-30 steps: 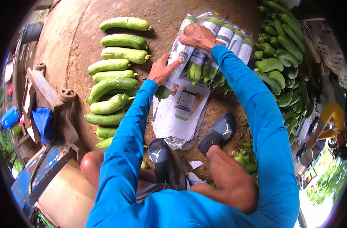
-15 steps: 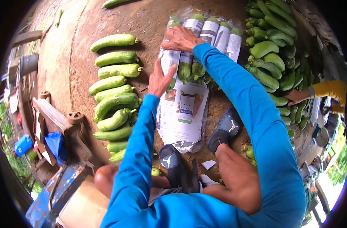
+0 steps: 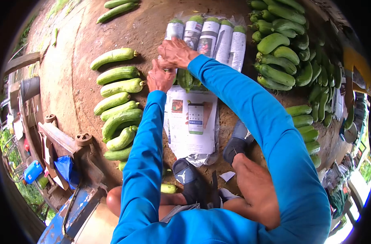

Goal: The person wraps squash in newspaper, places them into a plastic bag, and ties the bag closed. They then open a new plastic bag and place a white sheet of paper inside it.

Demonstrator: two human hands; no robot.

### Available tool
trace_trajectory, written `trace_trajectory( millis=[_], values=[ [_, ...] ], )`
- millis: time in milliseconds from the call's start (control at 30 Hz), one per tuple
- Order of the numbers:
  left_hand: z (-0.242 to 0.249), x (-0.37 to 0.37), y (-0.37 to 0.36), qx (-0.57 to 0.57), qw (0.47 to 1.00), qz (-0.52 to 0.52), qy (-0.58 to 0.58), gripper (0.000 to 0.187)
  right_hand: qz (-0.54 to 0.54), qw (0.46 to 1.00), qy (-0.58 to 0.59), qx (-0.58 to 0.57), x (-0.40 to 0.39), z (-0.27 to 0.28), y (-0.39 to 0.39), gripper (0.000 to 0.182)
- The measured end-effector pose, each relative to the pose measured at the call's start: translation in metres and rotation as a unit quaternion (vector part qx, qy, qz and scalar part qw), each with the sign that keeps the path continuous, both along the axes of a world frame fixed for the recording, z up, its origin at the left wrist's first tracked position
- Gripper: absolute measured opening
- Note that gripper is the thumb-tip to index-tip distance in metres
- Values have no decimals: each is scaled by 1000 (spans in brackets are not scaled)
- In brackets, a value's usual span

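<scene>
Several long green gourds, partly wrapped in newspaper [image 3: 209, 34], lie side by side in a clear plastic bag [image 3: 234, 19]. Both my hands meet at the bag's left edge, over the lower part of the leftmost wrapped gourd [image 3: 175, 29]. My left hand [image 3: 161, 77] is closed, its fingertips pinched against the bag's side. Just above it, my right hand [image 3: 177, 53] is bent over the same edge with its fingers closed. The exact bit of plastic between the fingers is hidden. Bare green gourd ends [image 3: 185, 79] show below my right wrist.
Printed paper sheets [image 3: 193, 142] lie on plastic before my feet. A column of loose gourds [image 3: 119, 75] lies left on the dirt floor [image 3: 77, 44]. A large gourd pile [image 3: 279, 61] stands right, beside another person's yellow sleeve [image 3: 356, 65]. A rusty metal frame [image 3: 63, 136] is at left.
My left hand has moved up and left, from spread fingers to a closed pinch. My right hand has come down to meet it. The other person's hand has left the pile, and the view has shifted.
</scene>
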State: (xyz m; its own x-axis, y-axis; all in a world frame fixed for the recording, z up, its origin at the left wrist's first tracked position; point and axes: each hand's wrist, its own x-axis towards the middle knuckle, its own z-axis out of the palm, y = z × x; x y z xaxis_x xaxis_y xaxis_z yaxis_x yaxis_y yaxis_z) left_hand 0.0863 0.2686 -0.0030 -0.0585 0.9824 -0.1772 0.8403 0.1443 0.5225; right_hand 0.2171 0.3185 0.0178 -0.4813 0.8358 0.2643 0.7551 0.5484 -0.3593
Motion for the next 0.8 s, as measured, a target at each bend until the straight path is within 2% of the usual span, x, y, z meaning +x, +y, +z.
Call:
trace_trajectory(
  millis=[67, 100, 133, 200, 233, 267, 300, 333, 400, 433, 467, 533, 600, 633, 667, 733, 800],
  values=[
    [-2, 3, 5, 51, 993, -94, 43, 57, 26, 999, -14, -24, -2, 0, -3, 40],
    [-2, -1, 9, 47, 993, -93, 47, 57, 49, 996, -20, 67, -10, -8, -4, 38],
    [-1, -1, 14, 38, 992, -104, 60, 59, 51, 996, -19, 64, -11, -15, -3, 38],
    [4, -2, 16, 28, 991, -115, 69, 61, 6, 998, 41, -43, -4, -20, 1, 35],
    [9, -4, 18, -27, 986, -115, 118, 64, 16, 999, 43, 10, 0, -19, 0, 35],
    [15, -7, 22, -79, 976, -116, 167, 68, 15, 999, 42, 11, 8, -18, 2, 35],
    [23, -13, 28, -139, 965, -141, 173, 72, 16, 991, 47, -122, 19, -11, 1, 32],
    [28, -19, 27, -141, 965, -141, 173, 72, 18, 965, 52, -255, 30, -6, -2, 30],
    [34, -31, 23, 10, 984, -151, 92, 71, -53, 971, 40, -230, 67, 1, -31, 32],
    [24, -38, 21, 69, 981, -169, 66, 65, -50, 986, 67, -143, 83, -6, -49, 30],
    [27, -36, 20, 69, 981, -168, 63, 65, -47, 993, 91, -55, 96, -11, -68, 28],
    [36, -25, 14, 171, 938, -295, 60, 61, -131, 990, 6, -60, 105, 10, -104, 30],
    [43, -10, 8, 178, 910, -361, 103, 57, -129, 991, 3, -30, 116, -3, -121, 26],
    [25, -10, 8, 205, 895, -341, 203, 55, -132, 990, -12, -40, 120, 0, -124, 25],
    [13, -8, 11, 213, 886, -334, 240, 54, -130, 990, -32, -49, 124, 2, -125, 25],
    [14, -2, 15, 171, 899, -332, 229, 47, -140, 990, -26, -16, 128, -3, -130, 24],
    [23, -3, 18, 221, 881, -397, 133, 35, -190, 982, 0, -22, 127, 1, -138, 22]
  ],
)
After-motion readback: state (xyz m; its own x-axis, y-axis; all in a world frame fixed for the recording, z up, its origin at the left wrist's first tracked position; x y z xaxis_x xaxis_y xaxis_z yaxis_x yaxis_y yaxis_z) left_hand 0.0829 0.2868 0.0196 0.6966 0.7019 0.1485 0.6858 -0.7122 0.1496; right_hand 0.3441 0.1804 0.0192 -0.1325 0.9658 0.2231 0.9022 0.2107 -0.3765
